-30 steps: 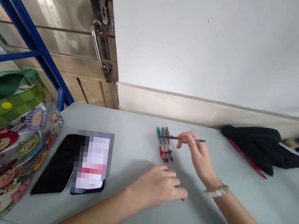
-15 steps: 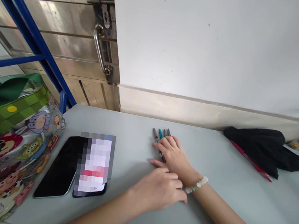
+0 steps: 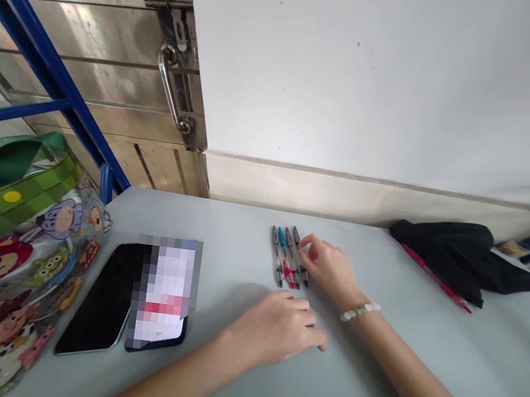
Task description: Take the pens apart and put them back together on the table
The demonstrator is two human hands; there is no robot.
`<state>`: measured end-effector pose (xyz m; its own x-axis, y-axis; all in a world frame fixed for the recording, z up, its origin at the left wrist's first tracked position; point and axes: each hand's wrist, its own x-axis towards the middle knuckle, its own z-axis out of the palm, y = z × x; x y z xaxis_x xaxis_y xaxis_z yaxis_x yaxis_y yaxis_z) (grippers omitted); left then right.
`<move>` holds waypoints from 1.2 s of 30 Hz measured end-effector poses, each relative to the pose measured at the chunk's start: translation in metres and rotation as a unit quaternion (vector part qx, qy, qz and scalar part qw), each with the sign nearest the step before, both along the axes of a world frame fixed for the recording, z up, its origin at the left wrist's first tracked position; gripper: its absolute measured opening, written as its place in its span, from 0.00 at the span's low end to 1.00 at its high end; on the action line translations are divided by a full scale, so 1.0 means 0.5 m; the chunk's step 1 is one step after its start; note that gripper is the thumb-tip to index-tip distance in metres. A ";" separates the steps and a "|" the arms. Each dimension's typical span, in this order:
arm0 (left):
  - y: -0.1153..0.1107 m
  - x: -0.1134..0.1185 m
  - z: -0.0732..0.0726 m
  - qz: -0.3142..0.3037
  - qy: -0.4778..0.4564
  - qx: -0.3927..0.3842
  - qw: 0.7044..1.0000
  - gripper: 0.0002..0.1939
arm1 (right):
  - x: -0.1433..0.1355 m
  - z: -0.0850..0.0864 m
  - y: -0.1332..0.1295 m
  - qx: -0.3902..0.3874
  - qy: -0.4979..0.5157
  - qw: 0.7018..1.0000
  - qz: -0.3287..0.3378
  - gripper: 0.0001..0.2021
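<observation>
Four pens [image 3: 289, 257] lie side by side in a tight row on the pale grey surface [image 3: 424, 321], their caps pointing toward the wall; one has a blue cap and one shows red near its lower end. The right hand [image 3: 328, 267] rests on the surface just right of the row, palm down, fingers loosely curled, with the fingertips [image 3: 306, 242] touching the rightmost pen near its upper end; it grips nothing. A pale beaded bracelet [image 3: 360, 311] sits on that wrist. The left hand [image 3: 278, 329] lies flat on the surface just below the row, fingers relaxed and slightly bent, holding nothing and apart from the pens. To the left lie a dark tablet [image 3: 97, 303] and, touching its right edge, a phone [image 3: 163, 295] with a blurred screen. A cartoon-printed bag [image 3: 19, 271] stands at the left edge. Well to the right, a black cloth [image 3: 456, 251] lies near the wall with a red pen [image 3: 436, 281] partly under it.
</observation>
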<state>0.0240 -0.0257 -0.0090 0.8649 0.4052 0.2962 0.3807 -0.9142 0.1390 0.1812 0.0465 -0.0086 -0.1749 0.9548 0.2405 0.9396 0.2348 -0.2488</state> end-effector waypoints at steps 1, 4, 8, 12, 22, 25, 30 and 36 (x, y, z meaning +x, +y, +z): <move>0.001 0.000 0.001 0.000 0.000 0.000 1.000 0.07 | 0.003 -0.002 0.003 -0.023 -0.004 1.000 -0.003 0.07; 0.002 -0.002 0.005 0.007 0.003 0.000 1.000 0.08 | 0.002 -0.005 0.006 -0.064 -0.024 0.998 -0.004 0.09; 0.003 -0.005 0.015 0.039 0.000 0.003 0.999 0.10 | -0.005 0.002 0.001 -0.072 -0.046 0.996 -0.007 0.10; 0.010 -0.010 0.024 0.103 -0.010 -0.004 0.995 0.08 | 0.003 0.009 -0.002 -0.078 -0.039 0.996 0.020 0.14; 0.031 -0.029 0.049 0.292 -0.142 -0.068 0.943 0.16 | 0.011 0.012 -0.063 -0.136 0.484 0.854 0.134 0.19; 0.031 -0.029 0.046 0.298 -0.158 -0.086 0.937 0.18 | -0.013 0.023 -0.085 -0.163 0.540 0.814 0.139 0.16; 0.032 -0.030 0.044 0.297 -0.162 -0.085 0.937 0.12 | -0.022 0.037 -0.096 -0.182 0.577 0.785 0.133 0.14; 0.031 -0.033 0.056 0.282 -0.141 -0.059 0.947 0.11 | -0.001 0.039 -0.089 -0.233 0.651 0.721 0.037 0.16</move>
<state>0.0074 -0.0101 0.0188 0.3940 0.8242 0.4069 0.7361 -0.5480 0.3972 0.1808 0.0018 0.0111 -0.1451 0.9847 -0.0968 -0.1730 -0.1216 -0.9774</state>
